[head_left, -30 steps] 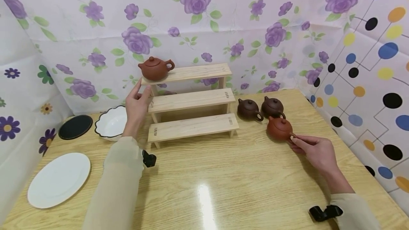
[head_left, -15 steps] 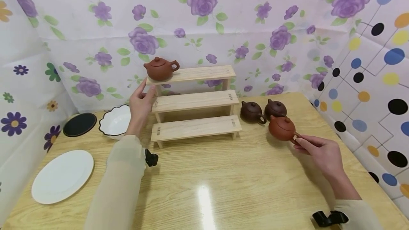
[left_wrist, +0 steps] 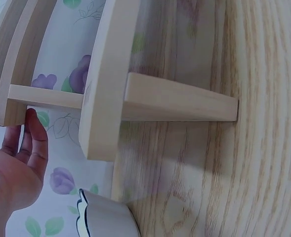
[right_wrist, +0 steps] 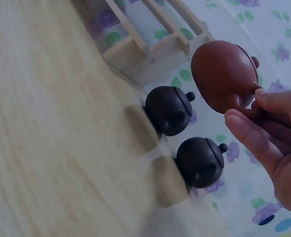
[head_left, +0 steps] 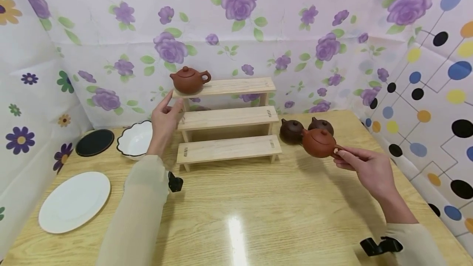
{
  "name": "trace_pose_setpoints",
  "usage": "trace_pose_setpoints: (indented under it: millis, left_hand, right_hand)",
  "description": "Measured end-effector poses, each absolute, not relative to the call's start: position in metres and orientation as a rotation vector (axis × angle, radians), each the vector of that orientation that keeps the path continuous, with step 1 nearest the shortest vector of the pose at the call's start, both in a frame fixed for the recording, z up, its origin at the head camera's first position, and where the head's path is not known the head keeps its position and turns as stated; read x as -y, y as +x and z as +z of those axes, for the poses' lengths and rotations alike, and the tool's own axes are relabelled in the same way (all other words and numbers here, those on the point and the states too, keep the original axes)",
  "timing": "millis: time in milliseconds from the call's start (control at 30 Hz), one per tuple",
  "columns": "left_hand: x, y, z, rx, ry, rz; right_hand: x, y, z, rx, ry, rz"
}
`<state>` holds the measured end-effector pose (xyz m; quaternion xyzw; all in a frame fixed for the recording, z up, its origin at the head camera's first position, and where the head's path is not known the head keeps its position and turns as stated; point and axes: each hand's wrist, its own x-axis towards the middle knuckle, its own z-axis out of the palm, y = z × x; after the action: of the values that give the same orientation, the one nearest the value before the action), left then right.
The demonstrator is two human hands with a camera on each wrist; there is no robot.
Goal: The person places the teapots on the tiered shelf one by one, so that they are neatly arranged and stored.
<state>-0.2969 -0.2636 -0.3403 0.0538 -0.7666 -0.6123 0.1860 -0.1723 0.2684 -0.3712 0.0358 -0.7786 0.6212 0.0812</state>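
A reddish-brown teapot (head_left: 319, 143) hangs above the table, its handle pinched in my right hand (head_left: 367, 169). In the right wrist view, this teapot (right_wrist: 224, 74) is tilted, with thumb and fingers on its handle. My left hand (head_left: 165, 120) holds the left end of the top board of a three-step wooden stand (head_left: 229, 149). Its fingers (left_wrist: 36, 140) curl against the board's end in the left wrist view. Another reddish-brown teapot (head_left: 188, 81) sits on that top board, just above the left hand. Two dark brown teapots (head_left: 291, 130) stand right of the stand, partly behind the held one.
At the left of the wooden table (head_left: 207, 216) lie a white oval plate (head_left: 75, 202) and a black round dish (head_left: 95, 143). A white bowl with a dark wavy rim (head_left: 134, 141) stands near the left forearm. Patterned cloth (head_left: 221, 52) hangs behind.
My right hand has lifted the reddish-brown teapot off the table and carried it slightly left, in front of the dark teapots. The left hand stays on the stand. The head view has shifted slightly.
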Motion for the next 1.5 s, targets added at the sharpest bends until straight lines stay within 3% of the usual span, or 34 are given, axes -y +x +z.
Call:
trace_pose_setpoints:
  millis: [467, 700, 1500]
  left_hand:
    - [0.264, -0.297, -0.341, 2.129, 0.121, -1.659]
    - [0.264, -0.298, -0.34, 2.106, 0.088, -1.699]
    - [0.268, -0.298, -0.333, 2.16, 0.147, -1.69]
  right_hand:
    - [-0.254, -0.188, -0.347, 2.43, 0.108, 1.731]
    - [-0.246, -0.197, -0.346, 2.305, 0.201, 1.911]
    - [-0.21, -0.242, -0.316, 2.349, 0.327, 1.918]
